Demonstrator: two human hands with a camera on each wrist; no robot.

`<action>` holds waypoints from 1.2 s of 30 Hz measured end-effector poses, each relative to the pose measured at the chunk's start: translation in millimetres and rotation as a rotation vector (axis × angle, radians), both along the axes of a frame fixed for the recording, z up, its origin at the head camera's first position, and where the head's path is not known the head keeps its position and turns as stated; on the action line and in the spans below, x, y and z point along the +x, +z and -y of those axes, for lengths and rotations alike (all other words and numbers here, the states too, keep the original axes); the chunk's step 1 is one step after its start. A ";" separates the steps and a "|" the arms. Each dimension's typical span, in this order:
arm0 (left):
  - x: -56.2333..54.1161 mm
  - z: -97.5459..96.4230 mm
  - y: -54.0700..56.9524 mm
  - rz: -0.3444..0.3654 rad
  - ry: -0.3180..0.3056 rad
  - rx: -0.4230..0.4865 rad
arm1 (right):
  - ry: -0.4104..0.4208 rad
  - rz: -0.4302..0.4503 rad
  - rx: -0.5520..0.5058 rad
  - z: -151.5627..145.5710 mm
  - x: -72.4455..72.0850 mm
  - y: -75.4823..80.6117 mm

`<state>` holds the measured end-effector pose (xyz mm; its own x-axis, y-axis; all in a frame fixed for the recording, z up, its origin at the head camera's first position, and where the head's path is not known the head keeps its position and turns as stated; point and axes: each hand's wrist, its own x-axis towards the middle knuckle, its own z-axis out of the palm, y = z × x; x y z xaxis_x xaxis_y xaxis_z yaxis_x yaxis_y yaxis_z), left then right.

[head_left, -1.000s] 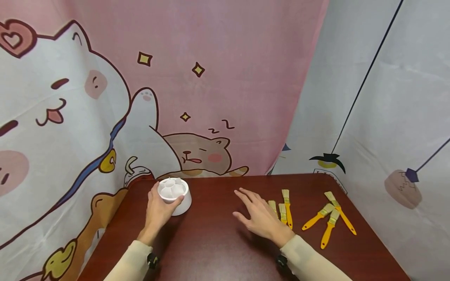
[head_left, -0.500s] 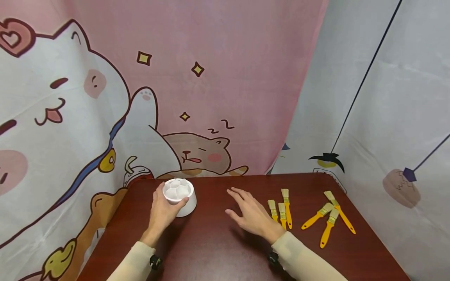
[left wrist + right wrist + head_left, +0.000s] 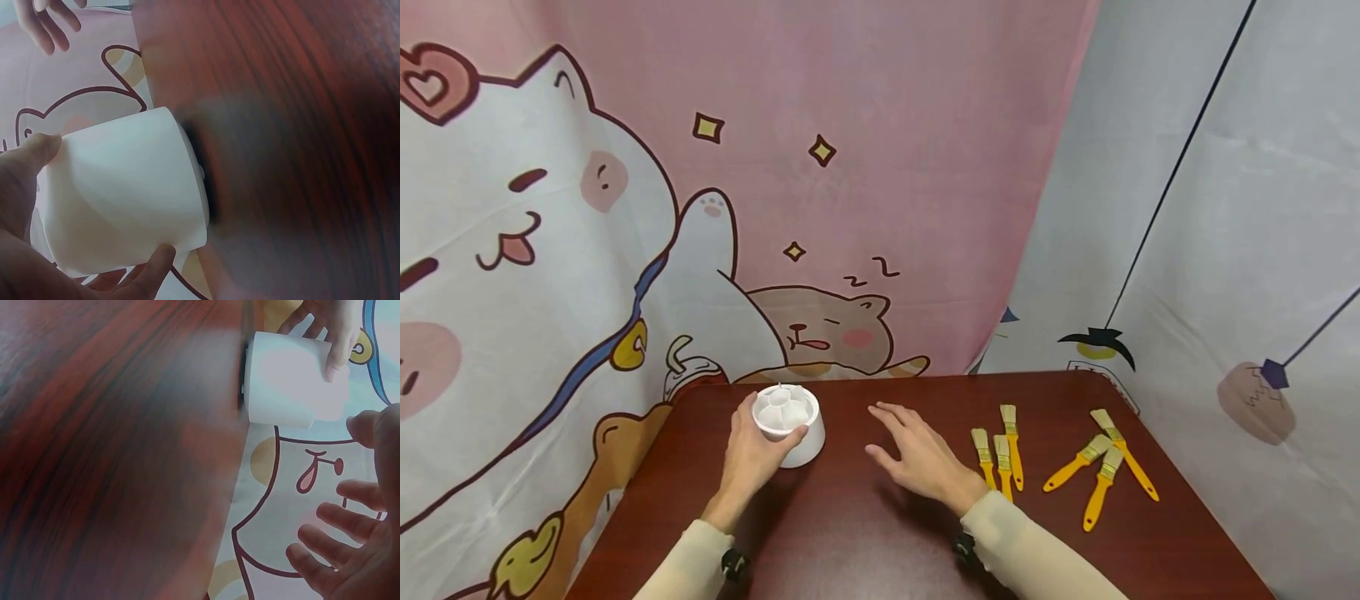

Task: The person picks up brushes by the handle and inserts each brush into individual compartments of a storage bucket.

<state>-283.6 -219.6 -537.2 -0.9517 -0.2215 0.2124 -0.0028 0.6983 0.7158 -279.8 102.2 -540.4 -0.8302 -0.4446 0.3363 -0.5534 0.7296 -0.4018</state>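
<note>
A round white organizer (image 3: 806,439) with several compartments in its top stands upright at the table's left side. My left hand (image 3: 750,454) grips it from the left, thumb on the near side and fingers round the far side. In the left wrist view its smooth white wall (image 3: 125,187) shows between thumb and fingers. To the right of the organizer and apart from it, my right hand (image 3: 921,458) hovers over the table with fingers spread, holding nothing. The right wrist view shows those fingers (image 3: 340,522) relaxed, with the organizer (image 3: 287,378) beyond them.
Several paintbrushes with yellow handles lie on the dark red table (image 3: 865,533) at the right. One group of brushes (image 3: 1003,450) is just right of my right hand; another group of brushes (image 3: 1105,467) lies farther right. A patterned curtain (image 3: 925,167) hangs behind the table.
My left hand and the organizer have shifted a little to the right. My right hand has moved left toward it, uncovering more of the nearer brushes.
</note>
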 end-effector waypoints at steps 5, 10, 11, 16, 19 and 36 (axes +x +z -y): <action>1.5 -2.1 -0.8 -0.006 -0.010 0.003 | 0.008 0.002 -0.010 8.6 -3.8 -2.2; 4.0 -5.3 -2.8 -0.007 -0.024 0.000 | 0.015 -0.005 -0.014 15.3 -7.1 -8.0; 4.3 -5.8 -2.8 -0.008 -0.026 -0.001 | 0.018 -0.012 -0.018 16.6 -7.8 -8.7; 5.4 -8.0 -1.1 -0.010 -0.038 -0.003 | 0.023 -0.033 -0.029 22.9 -11.5 -8.6; 6.1 -8.9 -0.1 -0.009 -0.043 0.000 | 0.029 -0.031 -0.037 27.1 -13.5 -7.1; 9.3 -16.1 0.7 -0.018 -0.088 -0.005 | 0.104 -0.050 -0.062 54.5 -21.9 -4.2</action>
